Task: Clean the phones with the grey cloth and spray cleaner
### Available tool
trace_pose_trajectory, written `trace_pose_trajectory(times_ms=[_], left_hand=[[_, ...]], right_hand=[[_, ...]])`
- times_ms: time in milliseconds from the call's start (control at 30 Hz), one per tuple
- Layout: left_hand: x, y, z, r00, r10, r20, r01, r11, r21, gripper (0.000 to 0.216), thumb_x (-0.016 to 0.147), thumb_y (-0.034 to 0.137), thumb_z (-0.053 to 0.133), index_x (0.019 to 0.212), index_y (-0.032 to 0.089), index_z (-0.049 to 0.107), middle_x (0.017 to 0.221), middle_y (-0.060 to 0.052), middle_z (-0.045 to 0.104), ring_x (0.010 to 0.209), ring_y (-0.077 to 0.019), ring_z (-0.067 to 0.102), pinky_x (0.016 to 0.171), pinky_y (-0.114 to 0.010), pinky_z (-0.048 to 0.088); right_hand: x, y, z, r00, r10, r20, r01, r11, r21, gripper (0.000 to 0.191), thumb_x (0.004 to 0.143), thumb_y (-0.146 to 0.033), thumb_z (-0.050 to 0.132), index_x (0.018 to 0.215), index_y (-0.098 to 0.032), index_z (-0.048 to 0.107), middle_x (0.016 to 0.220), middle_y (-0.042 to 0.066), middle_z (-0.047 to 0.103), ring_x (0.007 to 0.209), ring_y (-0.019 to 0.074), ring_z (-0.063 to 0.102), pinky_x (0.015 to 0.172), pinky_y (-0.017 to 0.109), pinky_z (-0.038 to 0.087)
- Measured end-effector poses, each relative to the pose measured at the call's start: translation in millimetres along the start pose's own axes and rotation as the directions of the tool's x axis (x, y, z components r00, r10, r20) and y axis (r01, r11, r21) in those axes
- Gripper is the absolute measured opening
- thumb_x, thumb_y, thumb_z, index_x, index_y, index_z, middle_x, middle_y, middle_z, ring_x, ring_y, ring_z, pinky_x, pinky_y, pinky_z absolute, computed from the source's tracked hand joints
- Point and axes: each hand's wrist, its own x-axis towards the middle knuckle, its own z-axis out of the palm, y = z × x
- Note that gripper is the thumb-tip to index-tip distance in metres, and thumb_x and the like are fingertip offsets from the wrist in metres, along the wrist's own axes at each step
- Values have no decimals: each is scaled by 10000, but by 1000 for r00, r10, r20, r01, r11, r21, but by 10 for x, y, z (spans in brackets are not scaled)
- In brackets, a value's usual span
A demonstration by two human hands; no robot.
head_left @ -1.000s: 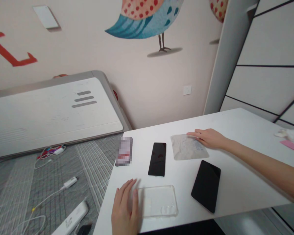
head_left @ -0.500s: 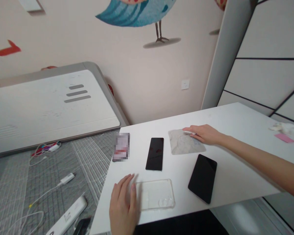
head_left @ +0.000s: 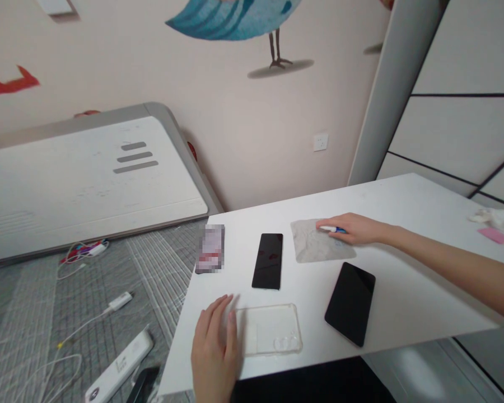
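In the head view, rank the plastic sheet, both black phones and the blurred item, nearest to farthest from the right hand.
1. Crumpled plastic sheet, under the right hand
2. Larger black phone, below
3. Middle black phone, left
4. Pixelated item, farthest left

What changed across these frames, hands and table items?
The right hand now shows a white-and-blue pen gripped in its fingers, above the crinkled plastic pouch; earlier, no pen was clearly visible. The left hand stays beside the clear phone case. The narrow black phone and wider black phone haven't moved on the table.
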Motion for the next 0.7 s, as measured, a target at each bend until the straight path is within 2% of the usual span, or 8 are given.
trace_pose_trajectory(times_ms=[267,400,567,700], left_hand=[[8,15,5,1000,-23,7,23,1000,-1,353,1112,431,480,1303,236,704,1306,-91,718,1247,-273,653,1127,-468,479],[6,17,-2,1000,-20,8,20,1000,3,337,1113,416,484,1296,240,705,1302,-86,725,1240,-271,659,1135,-475,477],[-9,-11,6,1000,-4,3,4,1000,11,324,1113,401,492,1315,252,696,1314,-79,727,1251,-270,656,1141,-481,465],[-9,-24,14,1000,-1,7,1,1000,18,321,1115,392,491,1319,251,695,1319,-75,719,1247,-258,657,1125,-456,478]], right_hand=[[-7,57,23,999,9,51,-7,999,-39,452,1073,-404,477,1498,-336,614,1401,60,737,1091,288,761,915,400,567],[2,17,67,999,27,18,-26,999,-26,495,1093,-419,468,1577,-332,522,1511,68,665,1231,297,718,1002,441,559],[23,-6,104,999,32,-8,-33,999,-15,450,1091,-409,464,1511,-316,596,1435,74,717,1195,298,737,996,440,573],[43,-10,104,999,32,-18,-33,999,-23,526,1107,-434,440,1624,-339,462,1558,68,625,1301,301,690,1052,454,552]])
